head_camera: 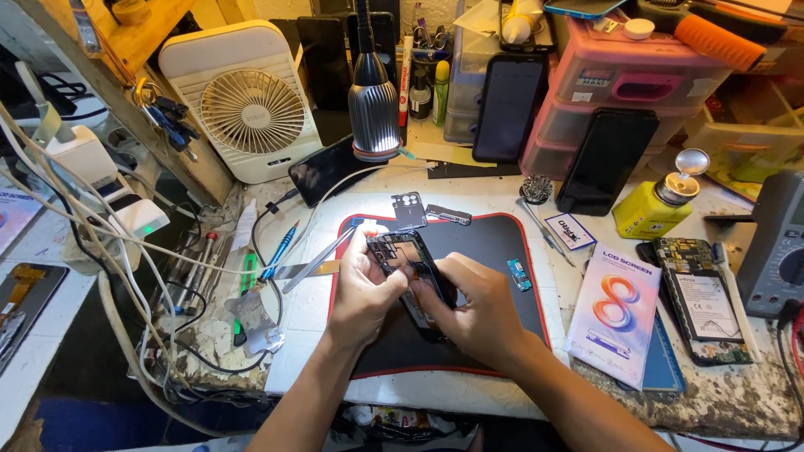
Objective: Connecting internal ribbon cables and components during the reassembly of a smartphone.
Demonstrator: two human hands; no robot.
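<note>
Right of your fingers, a flat white box [618,316] with a colourful swirl lies on the desk [469,393]. Both your left hand [362,289] and right hand [479,311] pinch the opened black phone [410,276], circuitry exposed, over the black mat [494,243].

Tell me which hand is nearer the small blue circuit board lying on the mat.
Right. The right hand lies just left of the small blue circuit board; the left hand is farther left, beyond the opened phone.

White flat box [618,316] with orange-blue swirl, right of mat. Small white-blue card [569,231] beside it. Dark phone screens [508,107] [606,161] leaning on pink drawers. Grey meter [779,251] far right.
</note>
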